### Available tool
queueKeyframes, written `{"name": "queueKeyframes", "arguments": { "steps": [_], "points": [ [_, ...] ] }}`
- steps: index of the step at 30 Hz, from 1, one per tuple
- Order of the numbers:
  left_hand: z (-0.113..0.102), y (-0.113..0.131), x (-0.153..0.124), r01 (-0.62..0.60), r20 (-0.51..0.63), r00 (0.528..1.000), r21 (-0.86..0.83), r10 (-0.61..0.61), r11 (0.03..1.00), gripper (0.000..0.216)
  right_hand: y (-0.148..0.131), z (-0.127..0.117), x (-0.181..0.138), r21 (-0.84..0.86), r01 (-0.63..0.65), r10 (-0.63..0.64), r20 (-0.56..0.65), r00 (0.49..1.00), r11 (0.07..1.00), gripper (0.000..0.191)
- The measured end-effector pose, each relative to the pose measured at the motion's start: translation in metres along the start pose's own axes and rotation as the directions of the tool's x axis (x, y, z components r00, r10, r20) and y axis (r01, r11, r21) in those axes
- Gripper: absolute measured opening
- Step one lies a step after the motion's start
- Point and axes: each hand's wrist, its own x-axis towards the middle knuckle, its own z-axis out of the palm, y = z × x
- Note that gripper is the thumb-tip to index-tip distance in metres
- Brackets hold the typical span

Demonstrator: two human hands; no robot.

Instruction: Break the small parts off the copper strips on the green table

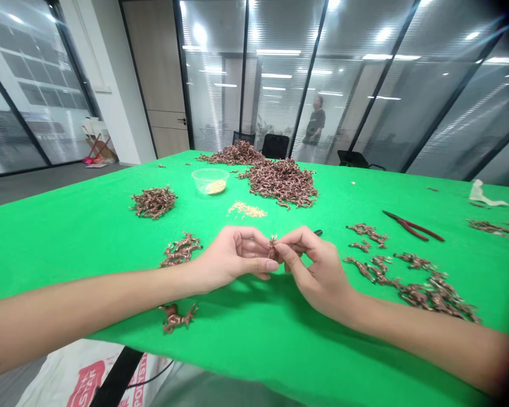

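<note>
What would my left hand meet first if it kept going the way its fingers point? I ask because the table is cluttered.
The left hand points right, at the small brown piece pinched between both hands, then the right hand. They already touch, so nothing lies between.

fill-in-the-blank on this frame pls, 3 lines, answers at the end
1. Both hands, left hand and right hand, pinch one small copper-coloured piece above the ____ cloth.
2. The clear plastic bowl holds small ____ grains.
3. The red-handled pliers lie on the table to the person's ____.

Answers: green; yellow; right
</note>
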Motion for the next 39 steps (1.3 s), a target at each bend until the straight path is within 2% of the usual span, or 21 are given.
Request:
{"name": "queueKeyframes", "arguments": {
  "steps": [17, 32, 39],
  "points": [
    [-0.0048, -0.0062, 0.0009, -0.039, 0.007, 0.999, 0.065, 0.038, 0.997, 0.031, 0.0051, 0.0020, -0.0010, -0.047, 0.057, -0.056, 0.017, 0.998, 0.997, 0.008],
    [-0.0031, -0.0089, 0.0008, -0.028, -0.019, 0.999, 0.078, 0.030, 0.997, 0.029, -0.0008, 0.0018, 0.0005, -0.029, 0.002, 0.000, 0.072, 0.997, 1.000, 0.012],
    [-0.0025, -0.0082, -0.0021, -0.033, -0.033, 0.999, 0.136, 0.038, 0.990, 0.029, -0.0032, -0.0023, 0.0000, 0.002, -0.050, 0.049, 0.123, 0.991, 0.999, 0.015]
  ]
}}
